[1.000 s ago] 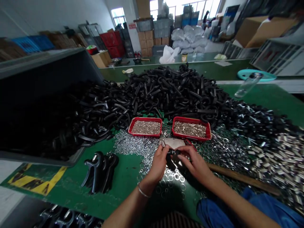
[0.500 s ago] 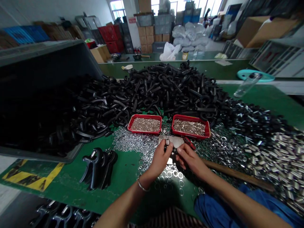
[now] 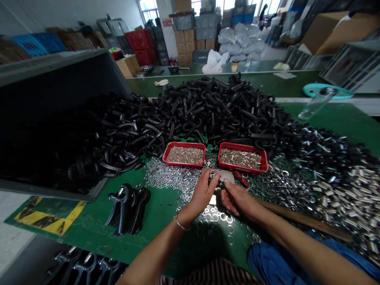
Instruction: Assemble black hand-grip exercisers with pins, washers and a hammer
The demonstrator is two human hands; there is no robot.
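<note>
My left hand (image 3: pixel 204 189), a bangle at its wrist, is closed around a small black part with a shiny metal cylinder (image 3: pixel 212 175) sticking up at its end. From the other side my right hand (image 3: pixel 240 198) pinches the dark end of the same part (image 3: pixel 221 184); its lower fingers are curled. Both hands are above a metal plate (image 3: pixel 227 176) on the green table. A red-and-black handled tool (image 3: pixel 240 179) lies just beyond the right hand. Loose metal rings (image 3: pixel 214 217) are scattered below the hands. Much of the held part is hidden by fingers.
Two red trays (image 3: pixel 164 158) (image 3: pixel 266 165) hold small metal pieces. Behind them rises a heap of black curved parts (image 3: pixel 208 107). At left are a grey bin (image 3: pixel 97 192) and grouped black parts (image 3: pixel 126 209). Metal cylinders (image 3: pixel 353 198) and a wooden handle (image 3: pixel 308 221) lie right.
The camera view has shifted slightly, so the scene sits further right. The metal cylinder has tipped so its end shows more, and my right hand has turned over the part.
</note>
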